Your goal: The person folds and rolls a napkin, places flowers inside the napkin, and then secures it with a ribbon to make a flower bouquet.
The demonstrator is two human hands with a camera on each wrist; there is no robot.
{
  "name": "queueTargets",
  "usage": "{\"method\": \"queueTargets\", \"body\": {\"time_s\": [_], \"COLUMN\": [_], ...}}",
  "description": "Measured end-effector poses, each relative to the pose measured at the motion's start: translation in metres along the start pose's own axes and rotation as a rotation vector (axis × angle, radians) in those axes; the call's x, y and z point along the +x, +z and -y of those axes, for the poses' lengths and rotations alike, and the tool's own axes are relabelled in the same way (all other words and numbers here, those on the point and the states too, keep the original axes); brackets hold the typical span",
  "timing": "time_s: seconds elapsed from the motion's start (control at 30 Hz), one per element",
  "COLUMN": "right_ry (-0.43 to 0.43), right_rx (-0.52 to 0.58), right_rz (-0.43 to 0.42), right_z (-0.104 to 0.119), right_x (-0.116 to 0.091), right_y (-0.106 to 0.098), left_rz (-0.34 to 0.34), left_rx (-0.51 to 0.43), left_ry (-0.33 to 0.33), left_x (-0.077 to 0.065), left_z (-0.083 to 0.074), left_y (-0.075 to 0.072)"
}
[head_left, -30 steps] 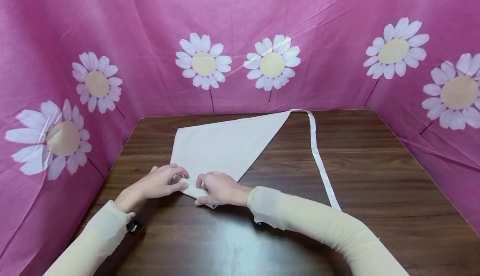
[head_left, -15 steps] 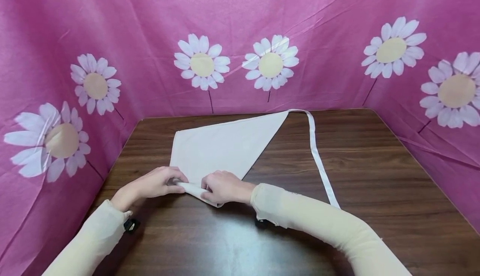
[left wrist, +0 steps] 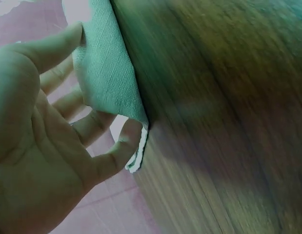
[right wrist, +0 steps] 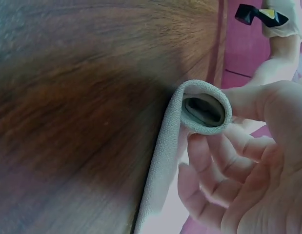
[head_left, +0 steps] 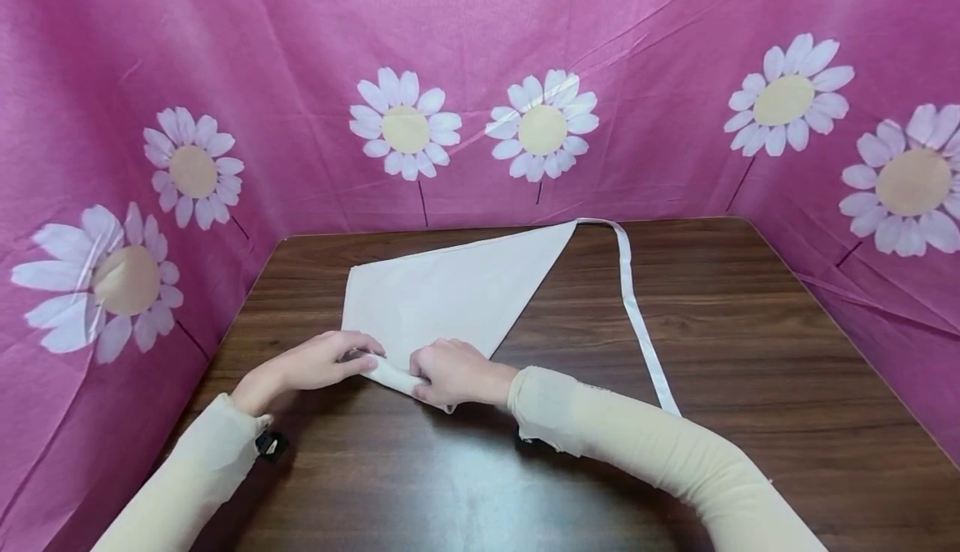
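A cream cloth apron point(head_left: 442, 293) lies folded flat on the table, its near edge turned into a roll point(head_left: 392, 377). My left hand point(head_left: 318, 363) pinches the roll's left end, and in the left wrist view the thumb lies on the cloth point(left wrist: 104, 58) while the fingers curl at its far side. Farther right, my right hand point(head_left: 456, 373) grips the same roll between thumb and curled fingers. The right wrist view looks into the hollow end of the roll point(right wrist: 205, 87). Some fingertips are hidden by cloth.
From the apron's far right corner a white strap point(head_left: 633, 310) runs down the brown wooden table point(head_left: 720, 310) and passes behind the right sleeve point(head_left: 630, 427). Pink flowered curtain point(head_left: 465, 18) surrounds the table's back and sides. A small black device point(head_left: 271, 445) hangs at the left wrist.
The near edge has been rolled a little farther away from me and looks thicker. My right hand has shifted slightly right and away; the left hand's fingers have changed their hold on the roll.
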State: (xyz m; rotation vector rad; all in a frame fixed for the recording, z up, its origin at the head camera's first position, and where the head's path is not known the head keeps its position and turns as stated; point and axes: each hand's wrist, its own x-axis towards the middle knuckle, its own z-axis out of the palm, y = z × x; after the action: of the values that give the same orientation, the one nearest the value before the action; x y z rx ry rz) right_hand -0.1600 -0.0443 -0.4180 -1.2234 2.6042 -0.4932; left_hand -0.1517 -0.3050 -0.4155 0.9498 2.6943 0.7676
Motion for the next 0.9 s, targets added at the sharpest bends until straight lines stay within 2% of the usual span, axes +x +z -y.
{"method": "queueTargets", "body": {"time_s": [0.17,0.27,0.37,0.43,0.53,0.63,0.77,0.9], "right_ry": [0.017,0.005,0.002,-0.005,-0.040,-0.081,-0.093,-0.079], "right_rx": [0.029,0.044,0.019,-0.018,-0.053,-0.048,-0.039,-0.035], "right_rz": [0.035,0.070,0.098,0.079,0.038,0.025,0.018,-0.012], "right_z": [-0.005,-0.009,-0.012,-0.014,-0.016,-0.018,-0.018,-0.018], "right_x": [0.002,0.002,0.001,0.000,-0.004,-0.008,-0.013,-0.015], "right_y": [-0.002,-0.006,-0.012,-0.014,-0.016,-0.014,-0.009,-0.004], "left_rz": [-0.076,-0.056,-0.009,0.014,0.034,0.078,0.135,0.147], "left_rx": [0.063,0.070,0.063,0.059,0.036,-0.007,-0.057,-0.066], "left_ry": [0.118,0.156,0.136,0.116,0.121,0.114,0.064,0.032], "left_x": [0.006,0.010,0.013,0.015,0.019,0.023,0.027,0.029], "left_z": [-0.002,-0.005,-0.007,-0.006,-0.007,-0.008,-0.009,-0.009], "left_y": [0.006,0.009,0.010,0.010,0.009,0.006,0.004,0.003]}}
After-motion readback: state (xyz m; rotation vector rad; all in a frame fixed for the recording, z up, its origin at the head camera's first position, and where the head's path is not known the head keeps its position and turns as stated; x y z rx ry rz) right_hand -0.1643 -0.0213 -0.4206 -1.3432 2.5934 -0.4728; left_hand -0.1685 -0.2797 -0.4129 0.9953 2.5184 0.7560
